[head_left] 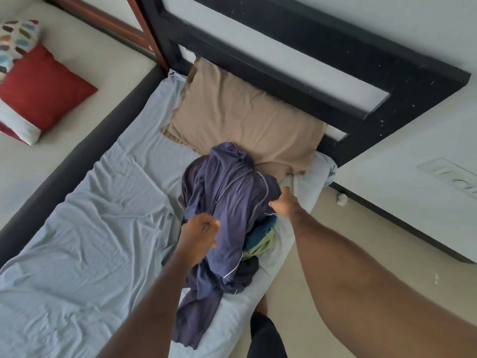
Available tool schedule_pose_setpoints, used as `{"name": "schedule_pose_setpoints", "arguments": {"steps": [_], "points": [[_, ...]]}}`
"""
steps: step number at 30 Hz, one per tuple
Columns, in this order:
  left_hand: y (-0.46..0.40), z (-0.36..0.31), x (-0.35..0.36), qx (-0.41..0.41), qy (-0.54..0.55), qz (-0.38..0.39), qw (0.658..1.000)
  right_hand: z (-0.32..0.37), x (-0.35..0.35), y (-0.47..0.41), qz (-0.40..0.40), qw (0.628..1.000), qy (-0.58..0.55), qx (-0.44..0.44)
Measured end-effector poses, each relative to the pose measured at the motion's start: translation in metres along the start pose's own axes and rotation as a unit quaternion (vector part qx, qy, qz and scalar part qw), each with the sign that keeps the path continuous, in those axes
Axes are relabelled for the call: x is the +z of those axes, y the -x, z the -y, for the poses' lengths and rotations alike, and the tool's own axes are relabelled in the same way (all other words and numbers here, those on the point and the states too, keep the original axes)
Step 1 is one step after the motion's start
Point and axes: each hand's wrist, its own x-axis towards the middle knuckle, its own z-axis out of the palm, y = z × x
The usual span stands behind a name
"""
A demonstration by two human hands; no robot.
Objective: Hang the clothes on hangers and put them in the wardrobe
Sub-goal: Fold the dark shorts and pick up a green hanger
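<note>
A navy garment with thin white piping [229, 202] is bunched up on a small pile of clothes near the head of the bed. Under it show a teal piece [260, 232], a green piece [260, 248] and a black piece [249, 271]. My left hand [200, 235] pinches the navy fabric at its left side. My right hand [284, 202] grips the same garment at its right edge. One navy end trails down toward the near edge of the mattress. No hanger or wardrobe is in sight.
The bed has a pale blue sheet [90, 228], a tan pillow [240, 120] and a black headboard [309, 60]. A second bed at the left carries a red cushion [44, 86] and a patterned one [18, 40]. Beige floor [322, 254] lies at the right.
</note>
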Motion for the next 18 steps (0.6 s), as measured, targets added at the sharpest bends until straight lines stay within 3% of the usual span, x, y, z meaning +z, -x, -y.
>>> {"name": "schedule_pose_setpoints", "arguments": {"steps": [5, 10, 14, 16, 18], "points": [[-0.008, 0.001, 0.005, -0.005, -0.025, 0.028, 0.999, -0.01, 0.013, -0.029, 0.003, 1.0, -0.005, 0.011], [-0.005, -0.001, 0.005, -0.013, -0.026, 0.042, 0.999, 0.011, 0.012, 0.004, -0.038, 0.988, 0.104, -0.106], [0.016, -0.003, 0.01, -0.024, 0.015, 0.074, 0.997, 0.034, 0.034, 0.08, 0.048, 0.972, -0.036, -0.228], [0.031, -0.002, 0.015, -0.012, 0.091, 0.081, 0.992, 0.039, 0.05, 0.126, 0.125, 0.962, -0.067, -0.234], [0.045, 0.004, 0.015, -0.001, 0.153, 0.019, 0.988, 0.042, 0.062, 0.162, 0.201, 0.947, -0.129, -0.214]]}}
